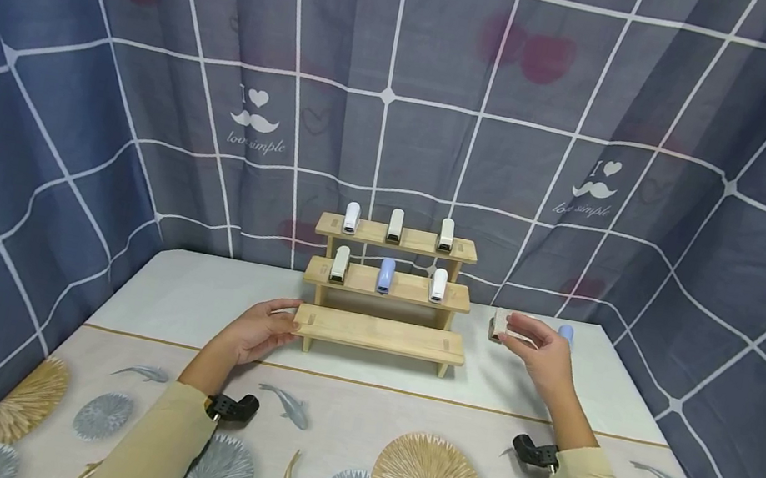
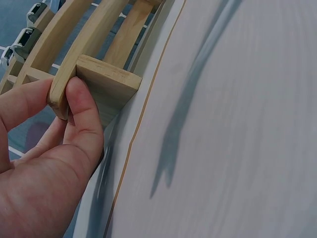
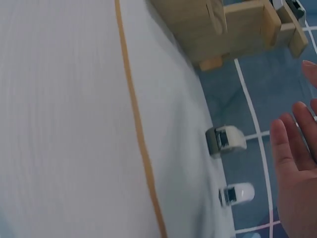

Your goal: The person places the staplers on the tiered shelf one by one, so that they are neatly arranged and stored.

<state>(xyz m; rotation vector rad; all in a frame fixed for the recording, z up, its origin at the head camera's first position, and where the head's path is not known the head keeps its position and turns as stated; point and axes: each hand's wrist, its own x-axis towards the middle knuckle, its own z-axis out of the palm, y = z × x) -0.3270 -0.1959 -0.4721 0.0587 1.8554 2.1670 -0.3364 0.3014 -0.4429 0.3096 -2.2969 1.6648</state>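
Observation:
A three-step wooden display stand (image 1: 380, 333) stands on the table. At its left end my left hand (image 1: 264, 331) pinches the lowest board, thumb and fingers on either side of the board end (image 2: 62, 91) in the left wrist view. To the right of the stand, my right hand (image 1: 540, 357) reaches over the table with fingers extended. It overlaps a whitish stapler (image 1: 496, 324) in the head view. The right wrist view shows the hand (image 3: 299, 173) apart from a cream stapler (image 3: 230, 140) and a white stapler (image 3: 240, 193), with nothing visible in its fingers.
On the top step sit a white stapler (image 1: 352, 218) and two cream ones. The middle step bears a cream stapler (image 1: 340, 264), a blue stapler (image 1: 386, 275) and a white stapler (image 1: 438, 285). A blue item (image 1: 567, 333) shows behind my right hand. A checked curtain (image 1: 414, 143) hangs behind.

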